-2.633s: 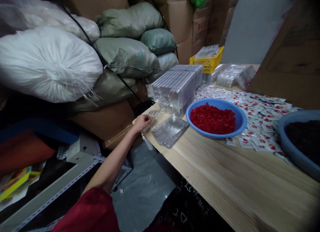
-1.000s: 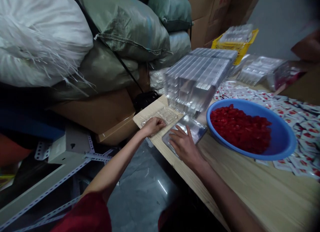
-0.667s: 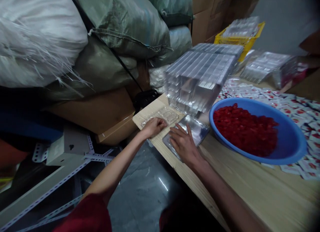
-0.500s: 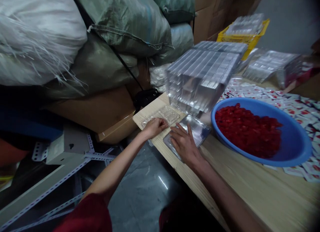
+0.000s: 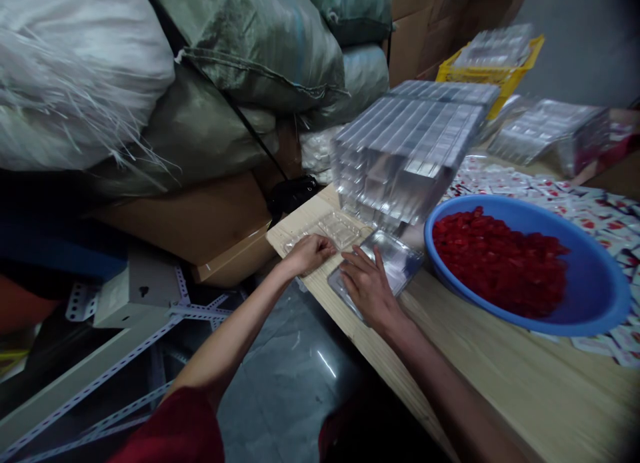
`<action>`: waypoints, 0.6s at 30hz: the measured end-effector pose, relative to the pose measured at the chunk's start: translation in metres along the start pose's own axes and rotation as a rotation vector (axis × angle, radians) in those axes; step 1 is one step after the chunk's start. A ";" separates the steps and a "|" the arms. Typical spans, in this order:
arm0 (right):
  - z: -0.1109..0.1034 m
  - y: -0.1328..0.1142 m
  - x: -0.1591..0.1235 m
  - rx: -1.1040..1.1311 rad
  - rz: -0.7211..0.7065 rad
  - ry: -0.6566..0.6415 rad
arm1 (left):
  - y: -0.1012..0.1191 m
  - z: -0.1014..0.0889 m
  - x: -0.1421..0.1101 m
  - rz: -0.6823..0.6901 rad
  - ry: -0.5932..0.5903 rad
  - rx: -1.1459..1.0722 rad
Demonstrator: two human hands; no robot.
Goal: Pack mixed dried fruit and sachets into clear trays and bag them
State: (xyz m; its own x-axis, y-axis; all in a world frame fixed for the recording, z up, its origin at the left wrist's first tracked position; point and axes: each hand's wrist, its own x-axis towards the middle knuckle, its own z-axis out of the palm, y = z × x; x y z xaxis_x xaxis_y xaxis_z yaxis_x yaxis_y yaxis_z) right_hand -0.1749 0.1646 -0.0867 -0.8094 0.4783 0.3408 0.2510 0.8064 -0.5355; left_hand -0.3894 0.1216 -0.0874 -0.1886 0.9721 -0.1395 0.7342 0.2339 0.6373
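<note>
My left hand (image 5: 311, 253) rests at the near edge of a clear plastic blister tray (image 5: 341, 228), which lies flat on the wooden table. Its fingers are curled together, and what they pinch, if anything, is hidden. My right hand (image 5: 367, 280) lies with spread fingers on a shiny clear plastic pack (image 5: 395, 256) at the table's edge, pressing on its top. Right of that hand stands a blue basin (image 5: 595, 283) filled with small red pieces (image 5: 500, 266). Behind both hands rises a tall stack of clear plastic trays (image 5: 410, 130).
Many small printed packets (image 5: 565, 196) cover the table (image 5: 480, 356) beyond the basin. A yellow crate (image 5: 510, 76) and more clear trays (image 5: 550, 130) stand at the back right. Large sacks (image 5: 260, 43), a cardboard box (image 5: 220, 230) and a perforated metal frame (image 5: 175, 313) are on the left.
Both hands stay almost where they were, with the same finger poses. The basin and stacks sit slightly further right in view, from a small camera shift.
</note>
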 end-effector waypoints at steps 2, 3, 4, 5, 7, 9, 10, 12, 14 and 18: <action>0.000 0.000 0.000 0.000 0.002 -0.002 | 0.002 0.000 -0.001 0.001 0.002 0.008; 0.000 0.000 0.000 0.000 0.003 -0.005 | 0.003 -0.001 -0.001 0.004 -0.002 0.008; 0.000 0.000 0.000 -0.002 0.004 -0.009 | 0.003 -0.002 -0.001 0.011 -0.010 0.001; 0.000 0.000 0.000 -0.005 0.004 -0.015 | 0.004 -0.003 -0.001 0.017 -0.019 -0.010; 0.000 0.000 -0.001 -0.011 0.007 -0.019 | 0.005 -0.004 -0.001 0.020 -0.027 -0.031; 0.000 0.000 -0.001 -0.014 0.008 -0.022 | 0.005 -0.004 -0.001 0.011 -0.021 -0.036; 0.000 0.001 -0.001 -0.014 0.008 -0.021 | 0.004 -0.004 -0.001 0.005 -0.015 -0.032; 0.001 0.001 -0.001 -0.014 0.012 -0.020 | 0.004 -0.003 -0.001 0.000 -0.008 -0.026; 0.001 0.001 -0.002 -0.009 0.018 -0.020 | 0.004 -0.002 -0.001 0.000 -0.006 -0.023; 0.001 0.000 -0.003 -0.004 0.024 -0.021 | 0.006 -0.003 -0.002 0.003 -0.014 -0.028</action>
State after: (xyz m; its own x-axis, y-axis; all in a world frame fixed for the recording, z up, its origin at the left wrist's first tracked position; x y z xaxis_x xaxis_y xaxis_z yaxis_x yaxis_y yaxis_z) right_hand -0.1728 0.1630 -0.0890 -0.8138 0.4906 0.3115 0.2728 0.7958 -0.5407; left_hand -0.3864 0.1208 -0.0808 -0.1773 0.9730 -0.1478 0.7163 0.2306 0.6586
